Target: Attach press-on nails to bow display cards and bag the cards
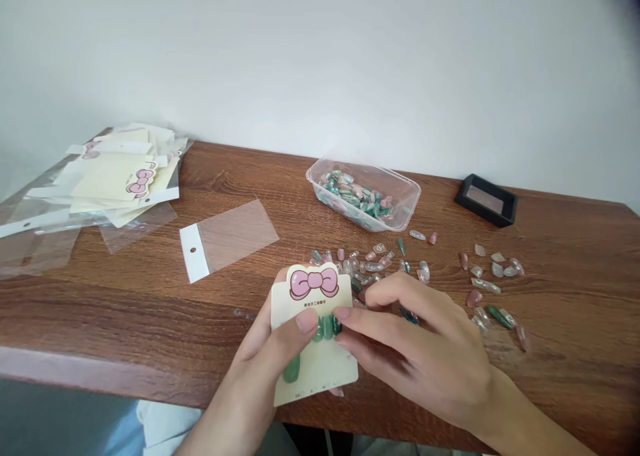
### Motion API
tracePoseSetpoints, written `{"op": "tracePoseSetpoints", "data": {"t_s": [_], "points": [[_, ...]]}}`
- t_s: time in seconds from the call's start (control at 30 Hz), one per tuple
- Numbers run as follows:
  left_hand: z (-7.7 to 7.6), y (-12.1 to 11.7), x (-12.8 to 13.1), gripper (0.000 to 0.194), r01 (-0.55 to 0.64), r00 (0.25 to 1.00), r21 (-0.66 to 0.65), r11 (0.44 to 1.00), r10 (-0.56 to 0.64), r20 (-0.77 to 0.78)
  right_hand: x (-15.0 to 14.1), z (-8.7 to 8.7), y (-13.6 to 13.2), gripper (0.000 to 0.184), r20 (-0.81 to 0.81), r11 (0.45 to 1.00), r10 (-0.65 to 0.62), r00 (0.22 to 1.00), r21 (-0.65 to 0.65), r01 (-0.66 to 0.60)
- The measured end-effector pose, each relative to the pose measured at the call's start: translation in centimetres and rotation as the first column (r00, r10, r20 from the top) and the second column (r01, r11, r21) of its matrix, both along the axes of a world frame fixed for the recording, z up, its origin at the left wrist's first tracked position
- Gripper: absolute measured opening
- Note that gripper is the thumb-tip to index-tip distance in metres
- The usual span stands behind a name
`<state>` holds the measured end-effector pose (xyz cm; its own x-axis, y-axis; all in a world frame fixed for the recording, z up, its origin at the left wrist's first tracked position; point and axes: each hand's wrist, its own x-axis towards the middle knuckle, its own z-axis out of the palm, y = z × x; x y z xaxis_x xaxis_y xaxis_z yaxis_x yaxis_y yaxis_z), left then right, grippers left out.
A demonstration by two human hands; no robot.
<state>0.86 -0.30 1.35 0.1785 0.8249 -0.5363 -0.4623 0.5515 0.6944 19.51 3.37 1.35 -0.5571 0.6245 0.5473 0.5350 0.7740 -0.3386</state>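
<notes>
My left hand (260, 359) grips a cream display card (323, 369) with a pink bow at its top, the thumb lying across the front. Several green press-on nails (327, 327) sit in a row on the card, and a longer green nail (291, 371) shows lower at its left. My right hand (435, 356) has its fingertips pinched at a dark green press-on nail (337, 324) at the right end of the row. Part of the row is hidden by my left thumb.
Loose nails (373, 266) lie scattered behind the card, more (495, 296) to the right. A clear plastic tub (407, 206) holds many nails, beside a black box (507, 209). A clear bag (240, 236) lies left, near a pile of cards and bags (110, 176).
</notes>
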Motion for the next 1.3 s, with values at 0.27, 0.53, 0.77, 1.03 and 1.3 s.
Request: {"op": "tracePoseSetpoints", "data": {"t_s": [0.27, 0.53, 0.77, 1.03, 1.3], "points": [[0.0, 0.1, -0.2, 0.063, -0.035, 0.988, -0.016, 0.999, 0.037, 0.151, 0.2, 0.4, -0.5, 0.021, -0.023, 0.999, 0.028, 0.999, -0.015, -0.029], [-0.4, 0.5, -0.4, 0.051, -0.078, 0.956, -0.048, 0.996, 0.088, 0.280, 0.2, 0.0, -0.2, 0.022, 0.053, 0.994, 0.094, 0.994, 0.053, -0.097], [0.2, 1.2, -1.4, 0.057, -0.250, 0.952, 0.036, 0.968, 0.238, 0.192, 0.9, 0.4, 0.2, 0.028, -0.007, 0.998, -0.055, 0.998, 0.009, 0.055], [0.1, 2.0, -1.3, 0.052, -0.545, 0.838, 0.074, 0.835, 0.544, 0.033, 1.7, -0.9, 2.2, 0.014, 0.145, 0.975, -0.182, 0.973, -0.104, 0.198], [0.0, 1.9, -2.0, 0.039, -0.523, 0.845, 0.006, 0.852, 0.517, 0.136, 2.8, -1.6, 2.7, 0.011, 0.394, 0.952, -0.056, 0.917, -0.255, 0.167]]}}
